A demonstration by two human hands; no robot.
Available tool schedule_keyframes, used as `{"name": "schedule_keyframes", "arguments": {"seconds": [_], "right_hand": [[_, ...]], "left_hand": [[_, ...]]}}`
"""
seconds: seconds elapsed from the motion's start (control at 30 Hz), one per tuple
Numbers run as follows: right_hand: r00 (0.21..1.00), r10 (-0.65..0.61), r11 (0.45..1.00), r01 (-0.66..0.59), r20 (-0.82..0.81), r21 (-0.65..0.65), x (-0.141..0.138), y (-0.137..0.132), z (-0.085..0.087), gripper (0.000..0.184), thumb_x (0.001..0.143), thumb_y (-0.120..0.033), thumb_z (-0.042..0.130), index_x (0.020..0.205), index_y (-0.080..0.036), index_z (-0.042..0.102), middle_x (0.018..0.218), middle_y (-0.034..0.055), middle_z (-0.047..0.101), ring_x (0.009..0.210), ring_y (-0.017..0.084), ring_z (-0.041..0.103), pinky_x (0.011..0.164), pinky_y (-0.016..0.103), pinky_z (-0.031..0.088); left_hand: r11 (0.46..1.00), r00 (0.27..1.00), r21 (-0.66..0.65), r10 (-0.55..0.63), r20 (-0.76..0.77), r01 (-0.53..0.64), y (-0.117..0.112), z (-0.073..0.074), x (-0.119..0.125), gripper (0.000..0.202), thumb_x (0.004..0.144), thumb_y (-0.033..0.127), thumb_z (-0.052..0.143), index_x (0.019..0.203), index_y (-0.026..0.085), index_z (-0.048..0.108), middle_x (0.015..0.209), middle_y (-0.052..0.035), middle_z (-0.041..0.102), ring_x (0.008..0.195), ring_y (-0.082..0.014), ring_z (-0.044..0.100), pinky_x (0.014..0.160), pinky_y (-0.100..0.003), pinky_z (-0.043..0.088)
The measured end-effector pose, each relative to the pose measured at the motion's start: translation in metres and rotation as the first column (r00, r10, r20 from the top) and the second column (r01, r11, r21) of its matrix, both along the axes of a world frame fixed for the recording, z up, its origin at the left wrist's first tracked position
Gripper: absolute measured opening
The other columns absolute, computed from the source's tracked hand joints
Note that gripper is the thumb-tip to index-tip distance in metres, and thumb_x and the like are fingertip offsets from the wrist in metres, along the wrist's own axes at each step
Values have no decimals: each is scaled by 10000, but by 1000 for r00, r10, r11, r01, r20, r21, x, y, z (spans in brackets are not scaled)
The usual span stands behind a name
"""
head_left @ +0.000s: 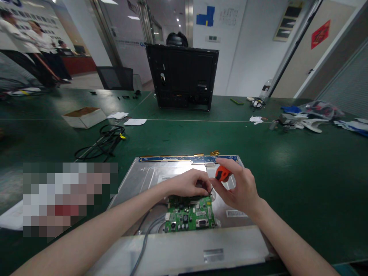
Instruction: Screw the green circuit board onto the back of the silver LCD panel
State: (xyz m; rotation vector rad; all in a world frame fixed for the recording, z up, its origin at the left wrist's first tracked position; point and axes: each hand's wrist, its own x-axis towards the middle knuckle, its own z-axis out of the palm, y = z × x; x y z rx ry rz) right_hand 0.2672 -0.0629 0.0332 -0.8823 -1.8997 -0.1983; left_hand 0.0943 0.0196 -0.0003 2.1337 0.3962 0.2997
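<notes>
A bare metal monitor panel lies flat on the green table in front of me, with a green circuit board on its near half and a thin blue board along its far edge. My right hand is closed round an orange-handled screwdriver, whose tip points down at the top edge of the green board. My left hand is pinched closed beside that tip, fingers on the board's upper edge. Grey cables run off the board to the left.
A black monitor back cover stands upright across the table, with a person's head behind it. A cardboard box, papers and a black cable coil lie at left. Clutter and a bottle sit at far right. People stand at far left.
</notes>
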Motion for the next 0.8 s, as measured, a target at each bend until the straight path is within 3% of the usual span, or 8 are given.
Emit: {"name": "schedule_keyframes", "arguments": {"seconds": [0.27, 0.8], "right_hand": [[995, 98, 992, -99, -23, -79, 2, -3, 4, 523, 820, -142, 477, 1333, -175, 379, 856, 34, 632, 612, 135, 579, 556, 265, 499], [1000, -13, 1000, 13, 7, 9, 0, 1, -2, 422, 884, -216, 547, 1282, -235, 408, 711, -33, 585, 560, 125, 554, 480, 230, 447]], "left_hand": [[999, 1000, -40, -4, -6, 3, 0, -2, 0, 30, 789, 153, 694, 780, 147, 666, 717, 13, 622, 681, -127, 576, 640, -216, 447], [1000, 1000, -31, 5, 15, -5, -1, -1, 0, 74, 778, 137, 690, 715, 145, 651, 686, 28, 579, 648, -108, 533, 607, -205, 415]]}}
